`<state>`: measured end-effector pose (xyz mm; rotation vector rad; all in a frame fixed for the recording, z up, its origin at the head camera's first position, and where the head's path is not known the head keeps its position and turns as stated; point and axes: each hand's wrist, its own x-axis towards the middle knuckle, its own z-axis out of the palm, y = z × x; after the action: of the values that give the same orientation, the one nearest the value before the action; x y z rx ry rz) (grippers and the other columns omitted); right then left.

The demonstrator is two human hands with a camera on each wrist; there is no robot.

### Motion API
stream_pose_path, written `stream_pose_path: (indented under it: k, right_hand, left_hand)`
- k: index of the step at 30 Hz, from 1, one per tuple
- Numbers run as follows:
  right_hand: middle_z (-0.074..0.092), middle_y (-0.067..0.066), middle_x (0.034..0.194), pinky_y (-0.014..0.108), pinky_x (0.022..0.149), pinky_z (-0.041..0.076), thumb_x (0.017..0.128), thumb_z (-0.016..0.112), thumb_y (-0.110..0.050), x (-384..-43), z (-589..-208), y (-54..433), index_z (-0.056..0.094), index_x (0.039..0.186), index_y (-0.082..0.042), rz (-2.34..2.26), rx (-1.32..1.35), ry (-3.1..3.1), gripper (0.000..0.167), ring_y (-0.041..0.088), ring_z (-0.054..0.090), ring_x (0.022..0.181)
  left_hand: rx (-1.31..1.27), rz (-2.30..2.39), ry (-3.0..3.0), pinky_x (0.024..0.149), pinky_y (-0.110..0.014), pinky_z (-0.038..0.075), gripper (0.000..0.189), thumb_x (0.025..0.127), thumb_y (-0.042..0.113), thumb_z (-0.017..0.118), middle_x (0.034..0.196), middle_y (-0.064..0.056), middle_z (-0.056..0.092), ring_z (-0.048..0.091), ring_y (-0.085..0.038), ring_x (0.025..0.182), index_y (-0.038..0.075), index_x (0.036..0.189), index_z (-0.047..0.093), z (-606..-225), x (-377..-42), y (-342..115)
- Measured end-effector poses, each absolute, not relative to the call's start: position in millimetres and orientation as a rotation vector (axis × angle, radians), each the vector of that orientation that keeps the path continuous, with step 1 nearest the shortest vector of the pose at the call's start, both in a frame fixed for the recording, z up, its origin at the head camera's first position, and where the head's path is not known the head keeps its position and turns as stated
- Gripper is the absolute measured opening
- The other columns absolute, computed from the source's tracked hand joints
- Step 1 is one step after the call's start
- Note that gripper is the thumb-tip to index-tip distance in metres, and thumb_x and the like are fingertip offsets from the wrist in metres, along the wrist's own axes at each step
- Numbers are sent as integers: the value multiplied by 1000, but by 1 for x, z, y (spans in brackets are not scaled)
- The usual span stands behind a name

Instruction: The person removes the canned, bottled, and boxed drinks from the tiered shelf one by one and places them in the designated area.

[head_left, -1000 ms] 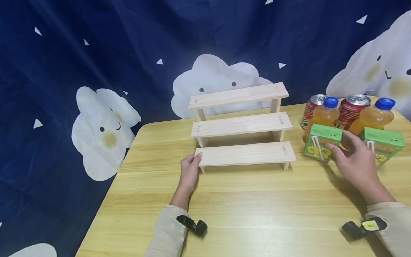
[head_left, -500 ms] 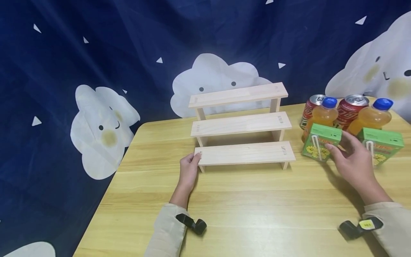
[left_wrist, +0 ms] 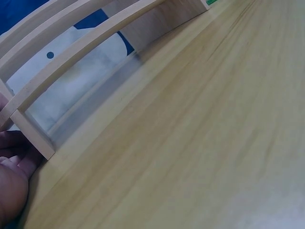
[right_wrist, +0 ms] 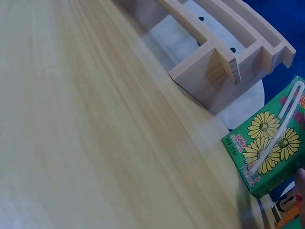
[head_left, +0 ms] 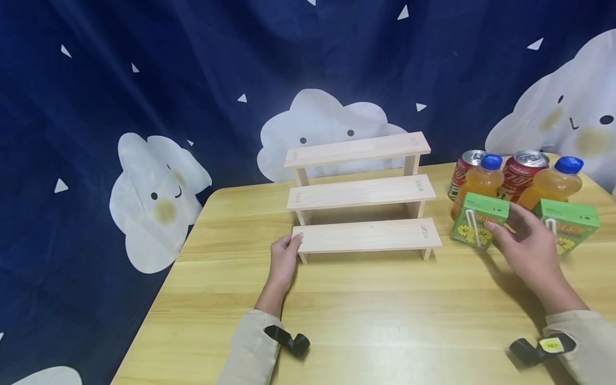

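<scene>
A pale wooden three-step display shelf (head_left: 366, 235) stands on the table in the head view. My left hand (head_left: 284, 259) grips the left end of its lowest step, thumb on top; the other fingers are mostly hidden below. In the left wrist view that hand (left_wrist: 14, 186) is beside the shelf's end leg (left_wrist: 34, 136). To the right, my right hand (head_left: 531, 248) holds a green juice carton (head_left: 474, 235) with yellow flowers and a straw on its front. The carton is upright in the head view, its lower edge close over the table; the right wrist view shows this carton (right_wrist: 267, 138) beside the shelf.
Right of my right hand stands a second green carton (head_left: 575, 216). Behind the cartons are two orange drink bottles with blue caps, one bottle (head_left: 553, 187) at the right, and two red cans, one can (head_left: 520, 174) between them. A blue cloud-print curtain (head_left: 216, 64) hangs behind the table.
The head view has shifted slightly, so the scene sits a little lower. Both hands keep their holds, and the shelf and drinks stay in place.
</scene>
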<state>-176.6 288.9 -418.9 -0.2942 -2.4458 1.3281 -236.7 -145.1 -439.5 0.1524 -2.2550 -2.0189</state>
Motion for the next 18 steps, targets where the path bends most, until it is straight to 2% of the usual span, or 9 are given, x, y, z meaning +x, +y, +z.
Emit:
stream_pose_path:
  k: [3, 6, 11, 15, 18]
  right_hand:
    - [36, 27, 143, -1, 84, 37, 91, 62, -30, -175, -414, 289, 27, 148, -12, 1344, -289, -2423, 70, 13, 46, 125]
    - [41, 16, 145, -1, 86, 36, 90, 63, -27, -174, -406, 288, 33, 146, -17, 1358, -271, -2343, 64, -1, 46, 119]
    - [51, 0, 138, 4, 93, 37, 89, 63, -13, -171, -389, 277, 44, 139, -14, 1350, -240, -2162, 54, 0, 49, 118]
    - [55, -3, 133, 5, 93, 38, 89, 62, -11, -172, -372, 267, 50, 136, -13, 1276, -176, -2121, 48, -2, 51, 117]
    - [55, 1, 133, 5, 94, 37, 89, 62, -14, -178, -357, 261, 52, 135, -13, 1172, -59, -2157, 47, -5, 50, 116]
  left_hand:
    - [148, -2031, -2251, 73, -21, 50, 30, 93, 20, 57, 83, -9, 67, 57, -10, 78, -8, 97, 68, -440, -237, -145]
    - [121, -2030, -2254, 73, -22, 50, 31, 93, 21, 57, 81, -6, 66, 56, -10, 78, -8, 96, 68, -439, -238, -145]
    - [104, -1990, -2293, 73, -23, 49, 31, 93, 21, 56, 82, -8, 65, 55, -13, 79, -8, 95, 68, -437, -241, -146]
    - [100, -1779, -2397, 84, -30, 51, 38, 93, 25, 53, 105, -13, 66, 59, -20, 95, -6, 112, 63, -428, -243, -150]
    - [80, -1571, -2482, 97, -38, 47, 46, 93, 28, 50, 127, -16, 58, 55, -28, 115, -3, 128, 53, -413, -247, -154]
